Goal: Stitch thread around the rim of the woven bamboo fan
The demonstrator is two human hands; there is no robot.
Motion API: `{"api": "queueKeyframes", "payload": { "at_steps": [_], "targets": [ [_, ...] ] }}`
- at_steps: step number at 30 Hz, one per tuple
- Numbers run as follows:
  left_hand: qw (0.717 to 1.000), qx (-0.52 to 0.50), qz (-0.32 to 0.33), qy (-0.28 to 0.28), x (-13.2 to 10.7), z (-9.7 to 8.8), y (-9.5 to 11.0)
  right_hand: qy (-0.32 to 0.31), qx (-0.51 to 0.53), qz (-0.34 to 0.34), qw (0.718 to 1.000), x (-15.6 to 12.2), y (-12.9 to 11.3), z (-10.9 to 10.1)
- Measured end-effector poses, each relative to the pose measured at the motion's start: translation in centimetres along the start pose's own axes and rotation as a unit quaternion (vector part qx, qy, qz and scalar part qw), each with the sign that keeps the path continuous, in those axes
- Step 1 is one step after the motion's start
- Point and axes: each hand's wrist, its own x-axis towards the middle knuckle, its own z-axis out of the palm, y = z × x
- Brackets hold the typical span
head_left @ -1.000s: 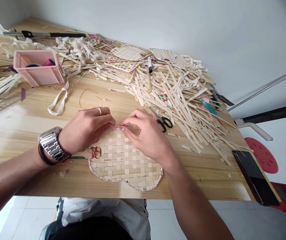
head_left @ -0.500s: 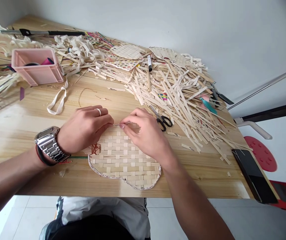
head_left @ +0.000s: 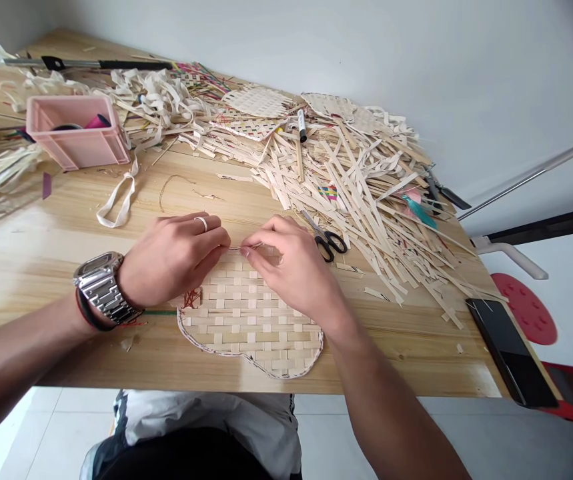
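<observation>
A flat woven bamboo mat (head_left: 251, 327) with a stitched edge lies at the near edge of the wooden table (head_left: 41, 253). My left hand (head_left: 173, 257), with a ring and a steel watch, rests on the mat's far left part, fingers pinched. My right hand (head_left: 291, 267) pinches too, at the mat's far edge. Between the two pinches runs a thin strand (head_left: 240, 248), possibly wire or thread. A knot of red thread (head_left: 191, 299) sits at the mat's left side.
Scissors (head_left: 327, 239) lie just right of my right hand. A big heap of bamboo strips (head_left: 366, 193) covers the back right. A pink bin (head_left: 77, 130) stands back left, a marker (head_left: 301, 127) on the heap, a phone (head_left: 511, 353) at the right edge.
Both hands stay pinched at the mat's far edge; the gap between the fingertips has opened slightly, showing a bit more strand. The view shifted a little.
</observation>
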Motion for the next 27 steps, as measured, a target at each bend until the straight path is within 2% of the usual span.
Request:
{"api": "queueKeyframes", "payload": {
  "at_steps": [9, 18, 27],
  "targets": [
    [0.998, 0.054, 0.013, -0.003, 0.0, -0.3, 0.6, 0.019, -0.009, 0.002, 1.000, -0.1, -0.5, 0.4],
    [0.989, 0.140, 0.029, 0.025, 0.0, -0.1, 2.1, 0.039, -0.018, 0.002, 0.999, -0.1, -1.1, 0.8],
    [0.989, 0.139, 0.019, 0.038, -0.1, 0.3, 2.2, 0.042, 0.003, 0.009, 0.999, 0.0, -1.2, 1.0]
  ]
}}
